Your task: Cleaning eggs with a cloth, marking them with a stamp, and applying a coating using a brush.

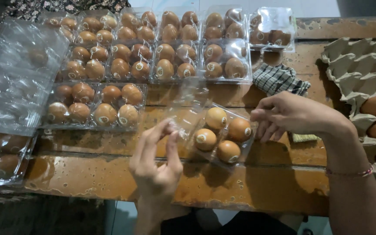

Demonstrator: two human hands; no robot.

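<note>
Head view: clear egg box (219,132) lies between both hands, fingers (167,130) pinching its lid edge.

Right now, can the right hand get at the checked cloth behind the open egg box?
Probably yes: the right hand sits just in front of the checked cloth, with nothing between them.

packed egg boxes (153,48) – rear rows | checked cloth (279,79) – beside them | grey egg tray (362,61) – right edge | wooden table (88,174)
</note>
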